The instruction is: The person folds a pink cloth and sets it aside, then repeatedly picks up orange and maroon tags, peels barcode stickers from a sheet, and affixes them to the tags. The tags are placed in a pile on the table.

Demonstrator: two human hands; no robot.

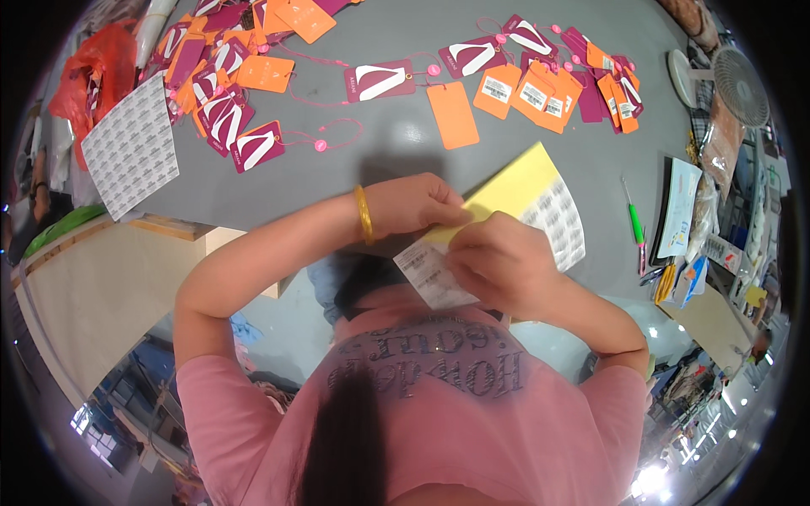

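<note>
A sheet of printed barcode stickers [557,221] with a bare yellow backing area [516,180] is held above the near table edge, in front of my chest. My left hand [421,205], with a gold bangle at the wrist, pinches the sheet's left edge. My right hand [503,259], slightly blurred, is closed over the white sticker part [427,275] hanging at the lower left; its fingertips are partly hidden. Just beyond the sheet lies a plain orange hang tag [453,116]. Beside it is a purple hang tag [380,81] on a pink string.
Purple and orange tags [221,120] are heaped at left, near another sticker sheet [133,148] and a red plastic bag [101,69]. Stickered orange tags [547,95] lie back right. A green-handled awl [635,221], a notepad [680,205] and a small fan [740,85] stand right.
</note>
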